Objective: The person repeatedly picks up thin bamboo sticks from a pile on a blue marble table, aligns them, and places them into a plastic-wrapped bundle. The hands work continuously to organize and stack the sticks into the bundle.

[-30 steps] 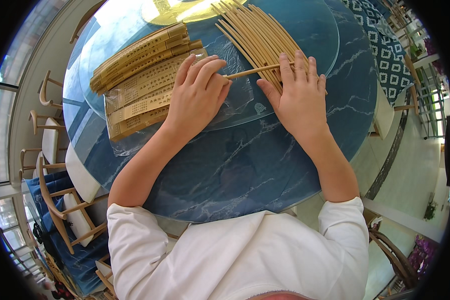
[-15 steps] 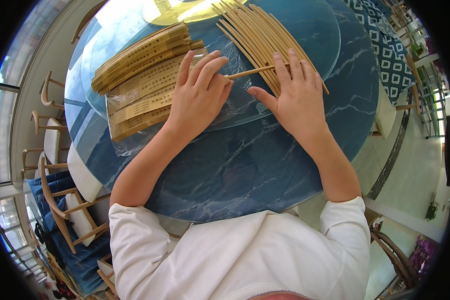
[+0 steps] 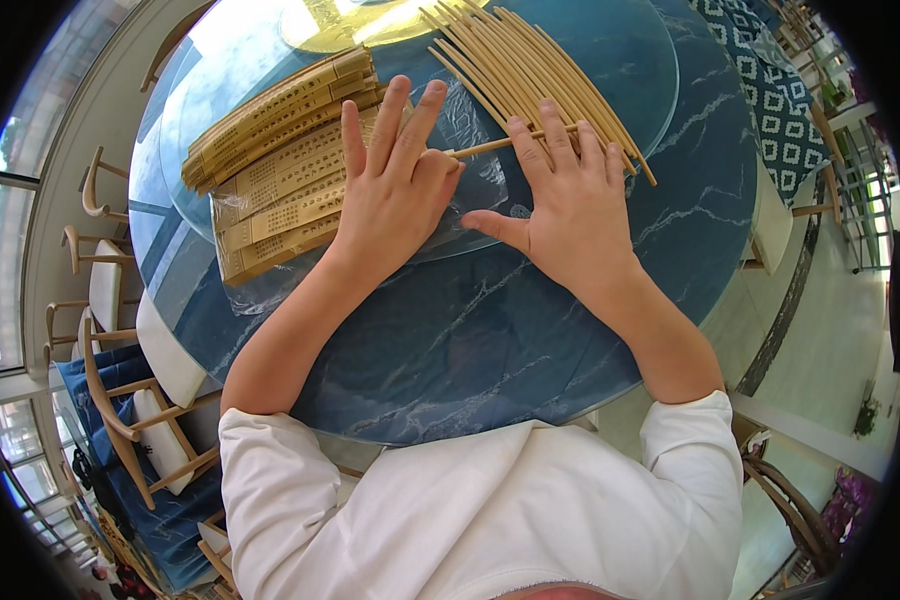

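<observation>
I see the slim stick as smooth, bare wood with a dull finish, and the loose sticks look the same, matt and plain. The paper sleeves read to me as thin printed paper, faintly shiny along the folds, with crinkled, glossy clear plastic film beside them. Through my feed the counter looks like polished veined stone, its turntable clear glass. The shirt is soft matt cloth; the chair frame, smooth wood.

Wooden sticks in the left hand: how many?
1 visible: the wooden stick pinched by the left hand, running rightward under the right hand. More may be hidden in that grip.
</observation>
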